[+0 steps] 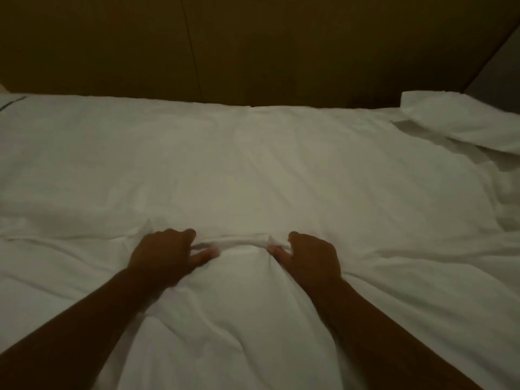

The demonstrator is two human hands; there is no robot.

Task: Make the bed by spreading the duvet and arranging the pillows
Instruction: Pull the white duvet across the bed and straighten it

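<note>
A white duvet (242,319) lies rumpled over the near half of the bed, its folded top edge running across the middle. My left hand (166,253) grips that edge with curled fingers. My right hand (308,257) grips the same edge a short way to the right, so a bunched strip of cloth stretches between the two hands. Beyond the edge, white bedding (253,164) lies fairly smooth. A white pillow (464,122) rests at the far right by the headboard. Another white pillow (11,104) with a dark stripe peeks in at the far left.
A brown padded headboard (253,46) with a vertical seam stands along the bed's far side. A grey wall strip (501,63) shows at the top right. The room is dim.
</note>
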